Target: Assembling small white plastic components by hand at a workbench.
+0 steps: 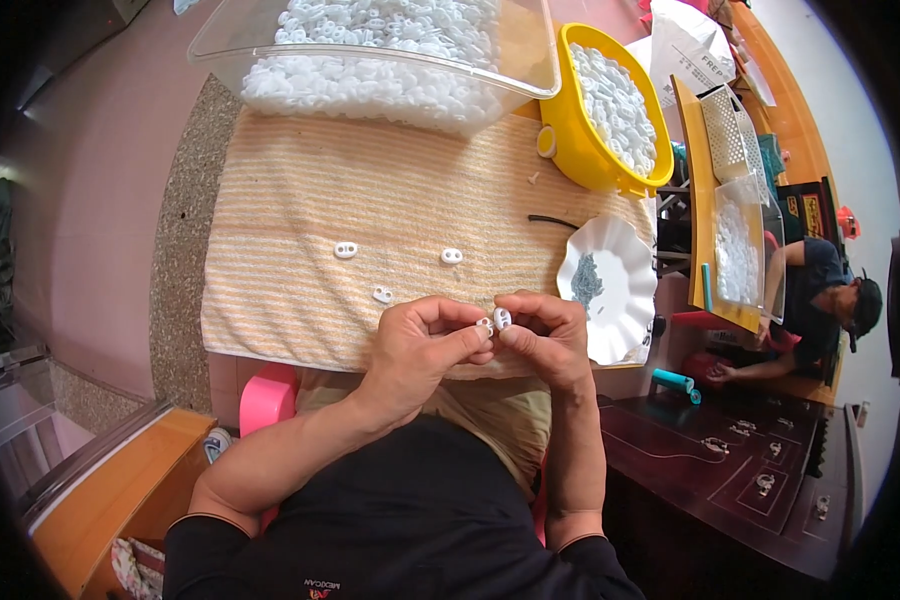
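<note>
Just above my lap, at the towel's near edge, both hands meet at the fingertips. My left hand [432,345] pinches a small whitish plastic piece with holes [485,326]. Between thumb and fingers, my right hand [550,335] grips a white oval two-hole plastic piece [502,319], close beside the other; whether the two touch I cannot tell. On the striped towel [280,200] lie three more white oval pieces: one at the left [346,250], one in the middle [451,256], and one near my left hand [382,294].
A clear tub [370,55] heaped with white pieces stands at the back. Right of it is a yellow tub [567,130] of white parts. A scalloped white plate [625,300] holds small grey bits. A dark strip [552,219] lies nearby. Another person [820,300] sits at far right.
</note>
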Demonstrator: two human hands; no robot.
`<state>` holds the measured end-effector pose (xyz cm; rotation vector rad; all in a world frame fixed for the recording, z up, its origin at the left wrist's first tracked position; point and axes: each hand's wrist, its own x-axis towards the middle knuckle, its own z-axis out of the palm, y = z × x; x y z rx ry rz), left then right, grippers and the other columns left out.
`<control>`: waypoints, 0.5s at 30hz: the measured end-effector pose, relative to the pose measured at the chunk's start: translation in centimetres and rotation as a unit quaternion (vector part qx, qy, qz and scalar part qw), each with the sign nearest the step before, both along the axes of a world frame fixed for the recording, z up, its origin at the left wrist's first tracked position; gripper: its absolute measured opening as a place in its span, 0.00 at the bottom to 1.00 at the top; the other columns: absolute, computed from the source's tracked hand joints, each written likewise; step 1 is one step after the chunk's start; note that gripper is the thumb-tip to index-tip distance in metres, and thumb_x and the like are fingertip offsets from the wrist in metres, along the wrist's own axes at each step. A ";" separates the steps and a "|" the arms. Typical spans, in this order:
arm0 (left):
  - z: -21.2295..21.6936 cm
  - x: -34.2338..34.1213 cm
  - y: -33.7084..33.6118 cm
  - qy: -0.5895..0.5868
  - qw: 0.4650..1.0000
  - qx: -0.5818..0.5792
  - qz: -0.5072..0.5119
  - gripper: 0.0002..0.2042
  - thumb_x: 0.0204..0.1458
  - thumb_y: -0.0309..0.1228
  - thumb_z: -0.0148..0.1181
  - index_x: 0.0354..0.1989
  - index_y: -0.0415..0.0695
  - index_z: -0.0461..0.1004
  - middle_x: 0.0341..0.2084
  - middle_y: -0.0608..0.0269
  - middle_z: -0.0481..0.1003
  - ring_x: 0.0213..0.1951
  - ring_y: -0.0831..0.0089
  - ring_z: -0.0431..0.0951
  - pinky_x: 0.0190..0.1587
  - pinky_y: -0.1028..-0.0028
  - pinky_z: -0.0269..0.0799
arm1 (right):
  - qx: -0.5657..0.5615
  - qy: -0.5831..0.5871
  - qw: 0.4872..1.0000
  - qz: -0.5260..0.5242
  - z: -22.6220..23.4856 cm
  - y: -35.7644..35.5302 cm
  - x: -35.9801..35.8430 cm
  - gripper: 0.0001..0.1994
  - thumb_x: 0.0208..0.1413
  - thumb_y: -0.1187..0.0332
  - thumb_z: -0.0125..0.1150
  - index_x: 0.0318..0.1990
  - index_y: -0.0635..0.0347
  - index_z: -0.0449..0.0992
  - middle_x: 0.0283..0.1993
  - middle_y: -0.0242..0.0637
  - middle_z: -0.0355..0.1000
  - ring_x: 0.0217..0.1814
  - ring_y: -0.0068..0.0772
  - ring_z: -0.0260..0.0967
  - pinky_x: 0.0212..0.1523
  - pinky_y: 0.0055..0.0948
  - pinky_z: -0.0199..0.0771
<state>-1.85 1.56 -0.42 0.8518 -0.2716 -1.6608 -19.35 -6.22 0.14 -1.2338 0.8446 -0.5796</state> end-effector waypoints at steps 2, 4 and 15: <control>0.0 0.0 0.0 0.002 1.000 0.003 0.000 0.07 0.52 0.21 0.60 0.39 0.34 0.73 0.31 0.56 0.78 0.31 0.75 0.78 0.38 0.76 0.78 | 0.011 0.001 1.000 -0.007 0.1 0.1 0.1 0.15 0.49 0.81 0.63 0.46 0.69 0.75 0.39 0.38 0.76 0.40 0.25 0.73 0.43 0.23 0.74; -0.1 0.0 0.0 -0.001 1.000 0.003 0.001 0.07 0.52 0.21 0.60 0.39 0.34 0.73 0.31 0.56 0.78 0.31 0.75 0.78 0.38 0.76 0.78 | -0.007 0.008 1.000 -0.005 0.1 0.1 0.1 0.15 0.49 0.81 0.63 0.47 0.69 0.75 0.40 0.38 0.76 0.41 0.25 0.73 0.44 0.23 0.73; 0.1 -0.1 0.1 -0.020 1.000 -0.002 -0.001 0.07 0.52 0.21 0.59 0.39 0.33 0.73 0.32 0.56 0.77 0.31 0.76 0.78 0.38 0.77 0.77 | -0.050 -0.023 0.998 0.020 -0.1 -0.1 0.1 0.14 0.49 0.81 0.64 0.46 0.69 0.76 0.39 0.37 0.74 0.40 0.24 0.72 0.42 0.21 0.71</control>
